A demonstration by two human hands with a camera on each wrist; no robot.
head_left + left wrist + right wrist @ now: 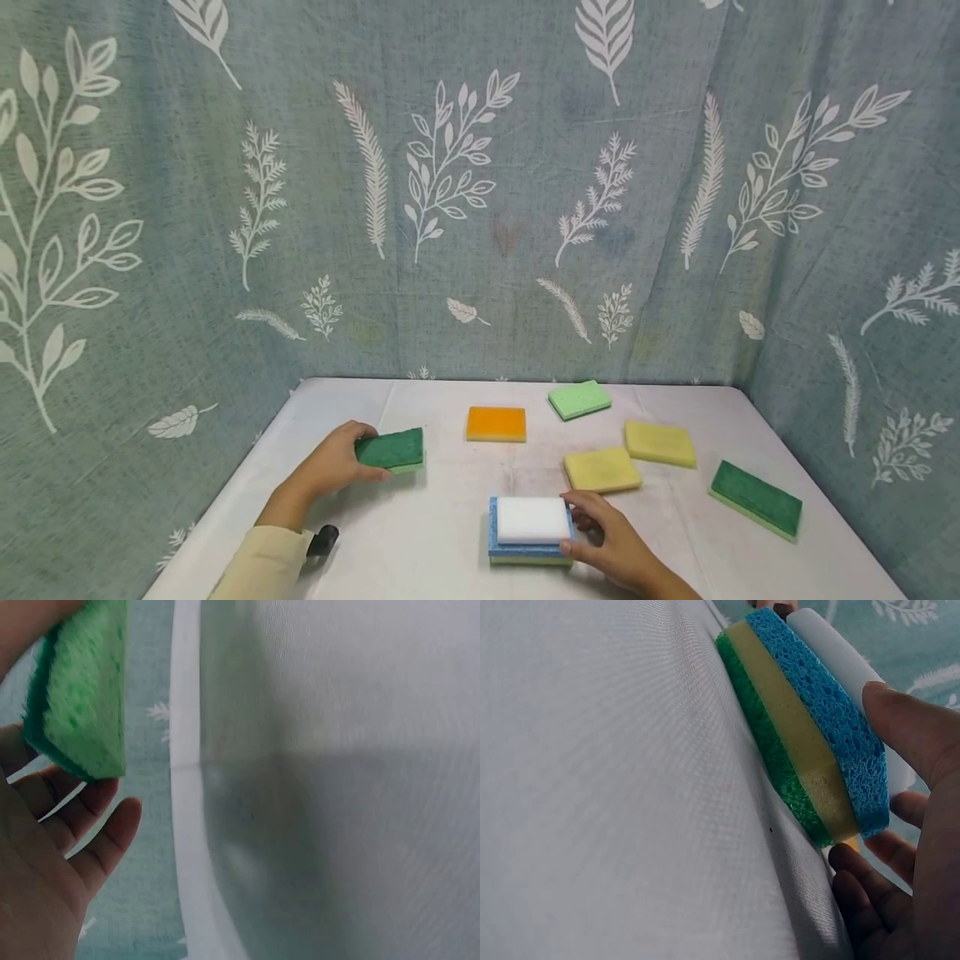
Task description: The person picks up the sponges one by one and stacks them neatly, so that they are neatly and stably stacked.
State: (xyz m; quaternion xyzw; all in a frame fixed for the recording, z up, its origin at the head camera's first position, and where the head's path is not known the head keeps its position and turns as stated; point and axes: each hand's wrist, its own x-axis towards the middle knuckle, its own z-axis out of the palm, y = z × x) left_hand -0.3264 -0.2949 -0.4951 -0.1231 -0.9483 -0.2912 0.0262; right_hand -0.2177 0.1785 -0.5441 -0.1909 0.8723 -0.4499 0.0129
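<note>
My left hand [339,460] grips a green sponge [392,450] with a dark scouring top and lighter underside, over the table's left side. In the left wrist view the sponge [86,697] is between thumb and fingers, the little finger apart. My right hand [609,542] is at the right end of a small stack near the front. Its thumb and index finger pinch the white sponge [532,521] on top. Beneath that lies a blue sponge [829,720], then a yellow sponge with a green scouring layer [769,731] at the bottom.
Behind the stack lie an orange sponge [497,423] and a light green sponge [580,400]. Two yellow sponges [602,470] [660,442] and a dark green one [756,498] are to the right. Patterned curtains [480,192] enclose the white table [427,533].
</note>
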